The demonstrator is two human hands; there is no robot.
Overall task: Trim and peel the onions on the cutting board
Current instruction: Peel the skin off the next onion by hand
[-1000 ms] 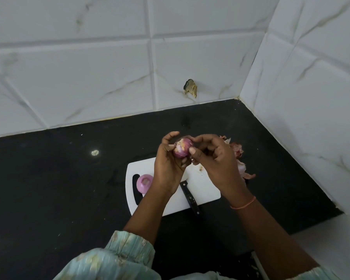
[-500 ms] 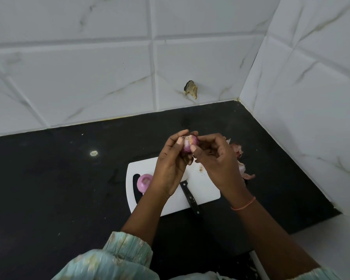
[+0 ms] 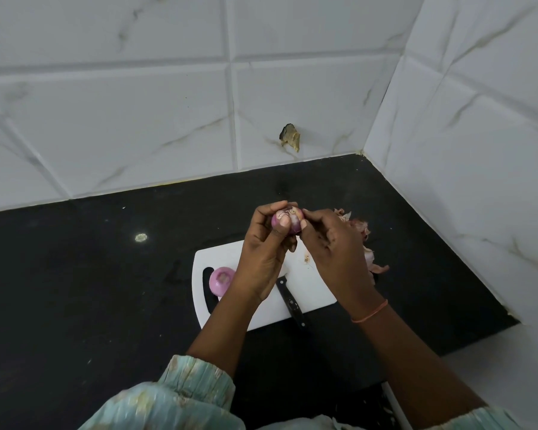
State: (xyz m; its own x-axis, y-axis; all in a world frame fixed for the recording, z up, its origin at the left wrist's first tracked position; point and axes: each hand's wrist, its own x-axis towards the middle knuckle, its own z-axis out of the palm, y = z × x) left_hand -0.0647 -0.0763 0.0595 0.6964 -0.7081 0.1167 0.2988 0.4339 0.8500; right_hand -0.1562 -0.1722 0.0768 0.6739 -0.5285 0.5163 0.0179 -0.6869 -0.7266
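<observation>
Black counter [image 3: 75, 274] in a white-tiled corner.
Frame centre: left hand [image 3: 266, 246] and right hand [image 3: 333, 243] each grip the onion [image 3: 288, 220] above the cutting board [image 3: 311, 293].

the onion [image 3: 288, 220] has been turned in the fingers since a second ago: its cut, pale end now faces up. the left hand [image 3: 269, 246] has shifted its thumb over the near side, and the right hand [image 3: 333, 243] now pinches at the top edge.
</observation>
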